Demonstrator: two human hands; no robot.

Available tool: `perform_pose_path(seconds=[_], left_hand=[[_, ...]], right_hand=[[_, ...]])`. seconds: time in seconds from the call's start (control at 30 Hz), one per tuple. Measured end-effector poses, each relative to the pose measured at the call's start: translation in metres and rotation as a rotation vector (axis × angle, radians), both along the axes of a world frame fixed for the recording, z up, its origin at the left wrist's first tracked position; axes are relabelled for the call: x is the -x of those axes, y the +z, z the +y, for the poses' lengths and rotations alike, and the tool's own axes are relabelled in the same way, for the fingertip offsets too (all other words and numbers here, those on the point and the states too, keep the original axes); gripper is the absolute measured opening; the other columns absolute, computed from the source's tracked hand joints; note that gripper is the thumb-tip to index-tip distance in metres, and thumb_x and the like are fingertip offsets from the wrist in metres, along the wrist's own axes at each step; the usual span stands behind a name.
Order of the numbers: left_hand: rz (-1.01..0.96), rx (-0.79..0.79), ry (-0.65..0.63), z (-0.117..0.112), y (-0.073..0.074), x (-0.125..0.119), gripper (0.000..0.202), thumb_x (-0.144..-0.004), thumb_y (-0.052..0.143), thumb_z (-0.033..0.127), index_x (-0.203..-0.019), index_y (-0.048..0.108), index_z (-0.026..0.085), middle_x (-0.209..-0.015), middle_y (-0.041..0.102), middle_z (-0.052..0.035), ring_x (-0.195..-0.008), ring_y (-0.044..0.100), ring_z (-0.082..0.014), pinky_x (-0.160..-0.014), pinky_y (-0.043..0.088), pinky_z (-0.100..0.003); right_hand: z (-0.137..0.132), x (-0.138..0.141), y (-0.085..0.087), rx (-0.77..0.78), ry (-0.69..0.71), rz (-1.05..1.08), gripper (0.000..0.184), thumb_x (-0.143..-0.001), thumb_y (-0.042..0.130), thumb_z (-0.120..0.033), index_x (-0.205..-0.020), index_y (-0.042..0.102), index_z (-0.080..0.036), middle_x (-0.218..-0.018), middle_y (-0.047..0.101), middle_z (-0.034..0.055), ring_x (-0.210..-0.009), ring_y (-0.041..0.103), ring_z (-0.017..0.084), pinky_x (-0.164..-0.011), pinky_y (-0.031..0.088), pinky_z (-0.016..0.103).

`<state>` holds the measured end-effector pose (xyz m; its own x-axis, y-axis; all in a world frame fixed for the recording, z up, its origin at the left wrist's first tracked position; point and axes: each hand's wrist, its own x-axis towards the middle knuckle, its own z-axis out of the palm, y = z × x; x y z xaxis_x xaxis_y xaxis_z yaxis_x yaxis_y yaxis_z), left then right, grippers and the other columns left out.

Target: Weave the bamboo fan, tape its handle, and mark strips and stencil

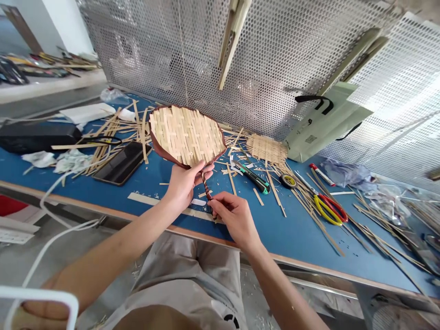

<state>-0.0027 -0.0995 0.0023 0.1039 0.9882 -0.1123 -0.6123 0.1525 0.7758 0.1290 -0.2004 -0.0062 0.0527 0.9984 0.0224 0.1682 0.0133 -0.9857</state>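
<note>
Blue workbench top (65, 181) with a tan near edge (275, 256), backed along its far side by a perforated metal screen (165, 55). Principal item: a woven bamboo fan (187, 135) with a brown rim, held up over the middle of the bench, its far rim short of the screen. Left hand (184, 185): closed around the lower rim, fingers curled at the base of the fan. Right hand (233, 220): narrow pinch on a brown wrapped strip (207, 190) that runs down from the fan, close above the near edge. Both forearms cross that edge from the near side. A flat pale bamboo strip (161, 200) lies between the hands and the edge. Just beyond the right hand: a green-and-black utility knife (252, 178). Farther right: a roll of tape (288, 181), a piece of woven bamboo matting (266, 149) near the screen, and red-and-yellow scissors (330, 210) among scattered strips. Left of the fan: loose bamboo strips (110, 142), a black tablet (122, 162), a black case (39, 137), and crumpled white tissue (39, 159) near the left end.
</note>
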Motion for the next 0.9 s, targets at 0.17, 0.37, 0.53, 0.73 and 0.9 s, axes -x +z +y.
perform_pose_path(seconds=[0.17, 0.37, 0.53, 0.73, 0.9], left_hand=[[0.014, -0.003, -0.053, -0.001, -0.004, 0.0, 0.03, -0.088, 0.081, 0.011, -0.117, 0.077, 0.014, -0.122, 0.083, -0.0134, -0.094, 0.085, -0.0247, -0.085, 0.071, -0.035], [0.033, -0.037, -0.152, 0.0, -0.005, 0.002, 0.027, -0.088, 0.085, 0.02, -0.114, 0.079, 0.016, -0.126, 0.082, -0.0152, -0.106, 0.083, -0.0281, -0.092, 0.07, -0.037], [0.371, -0.116, -0.429, -0.013, 0.001, 0.038, 0.035, -0.087, 0.087, 0.046, -0.11, 0.08, 0.021, -0.124, 0.082, -0.0144, -0.12, 0.078, -0.0325, -0.084, 0.067, -0.03], [0.971, -0.377, -0.344, -0.054, 0.007, 0.077, 0.022, -0.093, 0.073, 0.045, -0.097, 0.078, 0.025, -0.086, 0.084, -0.0052, -0.081, 0.082, -0.0272, -0.071, 0.061, -0.029], [0.933, -0.377, -0.406, -0.089, 0.002, 0.067, 0.019, -0.095, 0.063, 0.036, -0.087, 0.076, 0.023, -0.081, 0.082, -0.0031, -0.073, 0.078, -0.023, -0.065, 0.056, -0.028]], right_hand=[[-0.001, 0.003, -0.004, -0.096, -0.022, -0.13, 0.019, -0.092, 0.074, -0.036, -0.082, 0.077, -0.021, -0.089, 0.066, 0.0019, -0.075, 0.058, 0.015, -0.064, 0.046, 0.026], [-0.003, 0.011, -0.003, 0.004, -0.018, -0.161, 0.025, -0.097, 0.068, -0.04, -0.084, 0.073, -0.02, -0.074, 0.065, -0.0005, -0.065, 0.053, 0.014, -0.06, 0.041, 0.026], [-0.004, 0.009, 0.003, 0.01, -0.071, -0.136, 0.03, -0.094, 0.069, -0.045, -0.079, 0.072, -0.02, -0.066, 0.064, -0.0013, -0.058, 0.048, 0.014, -0.054, 0.036, 0.027], [-0.002, 0.006, 0.006, 0.131, 0.023, -0.037, 0.032, -0.092, 0.072, -0.048, -0.08, 0.075, -0.019, -0.076, 0.076, 0.0035, -0.059, 0.053, 0.013, -0.055, 0.042, 0.026], [0.001, 0.009, 0.006, 0.15, 0.057, -0.048, 0.029, -0.088, 0.075, -0.046, -0.076, 0.074, -0.019, -0.068, 0.07, -0.0005, -0.058, 0.052, 0.013, -0.054, 0.042, 0.025]])
